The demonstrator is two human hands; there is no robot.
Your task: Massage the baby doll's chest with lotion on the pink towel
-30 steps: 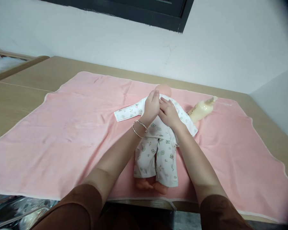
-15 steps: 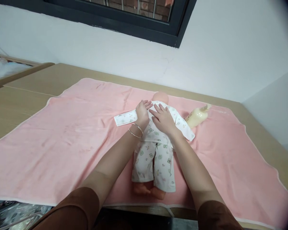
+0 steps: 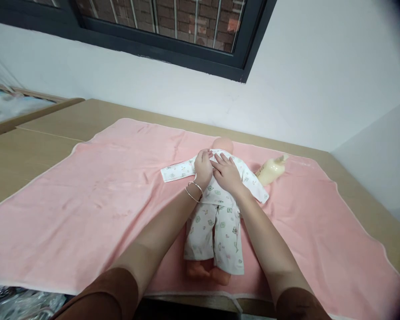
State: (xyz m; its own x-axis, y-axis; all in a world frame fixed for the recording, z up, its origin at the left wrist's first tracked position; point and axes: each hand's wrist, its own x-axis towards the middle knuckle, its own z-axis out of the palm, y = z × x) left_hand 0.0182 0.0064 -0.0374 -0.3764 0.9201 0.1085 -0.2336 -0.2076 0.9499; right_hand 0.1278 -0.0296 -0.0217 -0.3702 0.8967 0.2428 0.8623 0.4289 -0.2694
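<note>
A baby doll [image 3: 216, 240] in a white printed top and trousers lies on a pink blanket [image 3: 120, 191], its head away from me and its sleeves spread out. On the upper part of its top rests my left hand [image 3: 203, 166], edge down and fingers stretched toward the neck, a thin bangle on the wrist. My right hand [image 3: 227, 173] lies flat on the top beside it, fingers spread. The two hands touch or nearly touch; neither grips anything. Near the doll's right-side sleeve lies a pale yellow bottle [image 3: 272, 170] on its side.
The blanket covers most of a wooden table [image 3: 50, 133] set against a white wall [image 3: 303, 80]. Above is a dark-framed window [image 3: 186, 53] with bars outside. Clear plastic packaging [image 3: 23, 304] sits below the front left edge. A tray-like surface with plastic [image 3: 16, 104] adjoins at far left.
My left hand has moved slightly right, closer to my right hand on the doll's top. The whole view has shifted a little, showing more of the window. Doll and bottle keep their places.
</note>
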